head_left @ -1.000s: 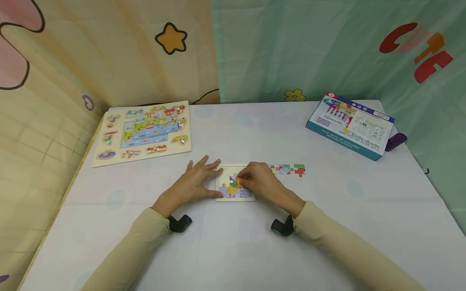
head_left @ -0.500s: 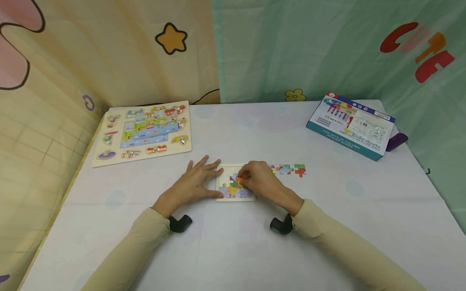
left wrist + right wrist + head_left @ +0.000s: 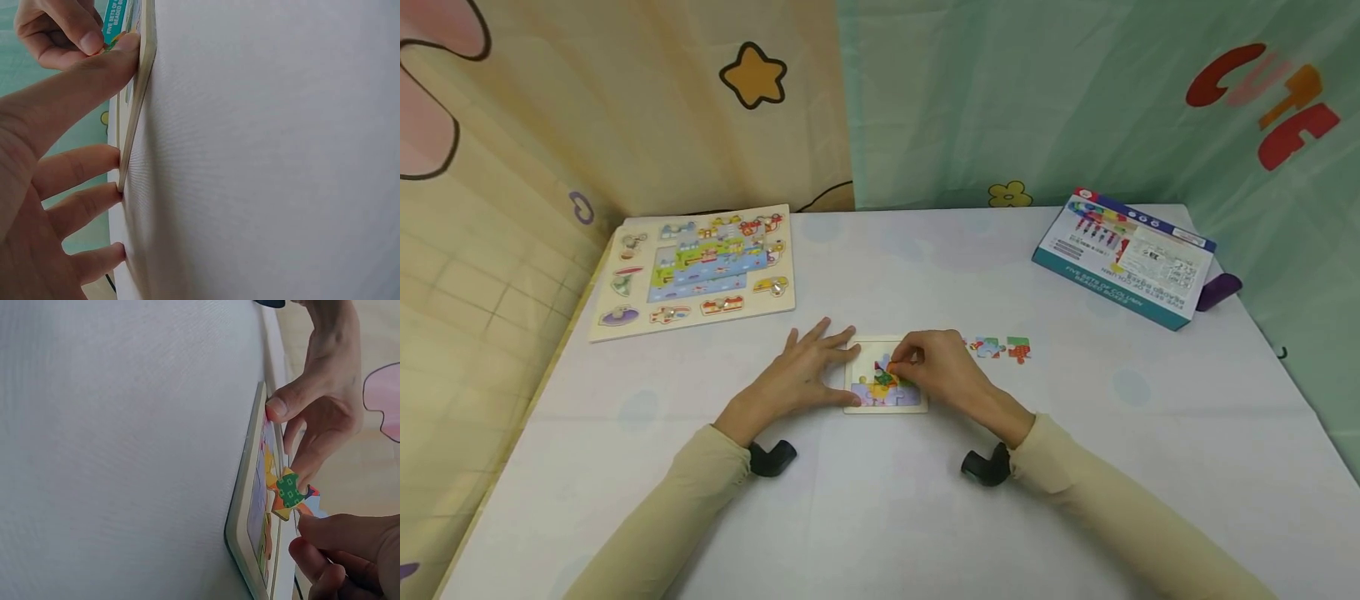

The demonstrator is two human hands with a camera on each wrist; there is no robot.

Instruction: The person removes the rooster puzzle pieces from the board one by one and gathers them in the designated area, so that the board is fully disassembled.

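Note:
A small wooden jigsaw board (image 3: 859,343) lies in the middle of the white table, its near row filled with lilac and yellow pieces. My left hand (image 3: 801,372) rests on its left side with spread fingers, the thumb on the near left corner. Between thumb and forefinger, my right hand (image 3: 942,367) pinches a jigsaw piece (image 3: 290,490) with a green patterned patch. In the right wrist view this piece stands tilted above the board. The right hand hides the board's far right part. Loose jigsaw pieces (image 3: 988,348) lie in a row right of the board.
A larger wooden peg puzzle (image 3: 718,310) lies at the back left, with picture boards on it. At the back right is a teal and white box (image 3: 1120,258), beside a purple object (image 3: 1219,292). Printed curtains (image 3: 925,100) hang behind the table.
The jigsaw piece in my right hand has changed its tilt slightly, and the hand has shifted a little, covering more of the nearest loose piece. My left hand has stayed in place.

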